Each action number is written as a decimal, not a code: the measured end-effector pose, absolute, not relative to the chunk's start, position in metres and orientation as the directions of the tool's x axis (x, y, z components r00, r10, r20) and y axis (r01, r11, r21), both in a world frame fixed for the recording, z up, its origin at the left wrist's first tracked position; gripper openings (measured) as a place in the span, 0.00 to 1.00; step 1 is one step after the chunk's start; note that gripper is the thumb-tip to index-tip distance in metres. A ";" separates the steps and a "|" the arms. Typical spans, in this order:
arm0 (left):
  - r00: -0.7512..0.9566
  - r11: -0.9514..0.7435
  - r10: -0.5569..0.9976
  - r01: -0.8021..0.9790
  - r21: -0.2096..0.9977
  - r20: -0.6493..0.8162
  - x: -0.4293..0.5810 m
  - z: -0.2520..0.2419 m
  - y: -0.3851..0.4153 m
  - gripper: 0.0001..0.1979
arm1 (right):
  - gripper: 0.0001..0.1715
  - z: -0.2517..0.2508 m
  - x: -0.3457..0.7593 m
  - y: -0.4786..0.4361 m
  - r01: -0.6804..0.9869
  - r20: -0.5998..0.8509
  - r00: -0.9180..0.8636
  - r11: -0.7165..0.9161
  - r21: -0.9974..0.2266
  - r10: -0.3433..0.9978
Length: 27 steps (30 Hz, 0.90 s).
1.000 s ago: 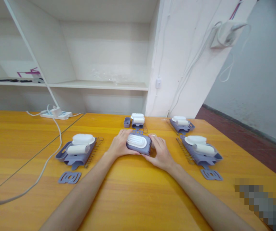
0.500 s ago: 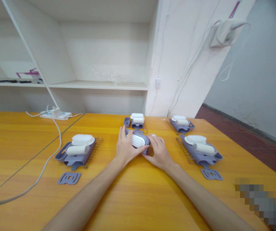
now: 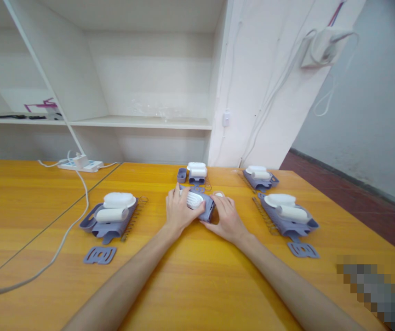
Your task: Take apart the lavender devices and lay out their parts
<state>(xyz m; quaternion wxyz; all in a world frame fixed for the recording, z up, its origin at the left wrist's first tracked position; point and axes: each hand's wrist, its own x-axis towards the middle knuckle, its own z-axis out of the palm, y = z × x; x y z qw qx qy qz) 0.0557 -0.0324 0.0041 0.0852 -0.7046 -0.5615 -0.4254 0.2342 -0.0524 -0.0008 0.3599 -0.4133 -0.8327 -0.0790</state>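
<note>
Between my hands is a grey-purple plastic case with a white ribbed oval piece on its upper side. My left hand grips the case's left part, fingers over the far side and thumb on the near edge of the oval. At the right end, my right hand curls its fingers and thumb round the case. A small white round part shows just beyond the right fingertips. Just behind the case lies a flat slotted plate, partly covered by it.
Sets of grey-purple cases with white ovals, white cylinders and coil springs lie at left, right, back right and back centre. Slotted plates lie nearer me. A power strip and its cable occupy the left.
My left thumb has drawn back leftward from the case's right end onto the white oval, baring more of the case. My right hand stays at its end.
</note>
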 end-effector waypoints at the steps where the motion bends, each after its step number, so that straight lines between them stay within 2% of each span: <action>1: 0.007 -0.358 0.715 0.862 0.358 0.699 0.055 0.004 -0.032 0.28 | 0.38 0.000 0.234 -0.053 0.745 0.661 -0.399 0.644 -0.170 0.636; 5: 0.005 -0.394 0.684 0.844 0.364 0.730 0.055 0.004 -0.032 0.28 | 0.38 0.000 0.234 -0.053 0.760 0.664 -0.379 0.626 -0.174 0.645; 14: 0.087 -0.575 0.579 0.749 0.330 0.811 0.057 0.000 -0.034 0.19 | 0.38 -0.003 0.234 -0.052 0.773 0.659 -0.374 0.612 -0.167 0.652; 20: 0.037 -0.655 0.498 0.670 0.348 0.866 0.055 -0.001 -0.033 0.18 | 0.38 -0.002 0.235 -0.053 0.769 0.675 -0.387 0.624 -0.141 0.629; 23: 0.015 -0.642 0.516 0.669 0.375 0.857 0.054 0.001 -0.032 0.17 | 0.38 -0.002 0.235 -0.053 0.767 0.667 -0.384 0.623 -0.153 0.638; 25: 0.013 -0.593 0.566 0.701 0.396 0.824 0.054 0.003 -0.031 0.20 | 0.38 -0.002 0.235 -0.053 0.769 0.665 -0.380 0.619 -0.159 0.643; 27: 0.015 -0.535 0.620 0.740 0.408 0.785 0.054 0.004 -0.032 0.27 | 0.38 -0.002 0.235 -0.053 0.774 0.666 -0.375 0.614 -0.157 0.644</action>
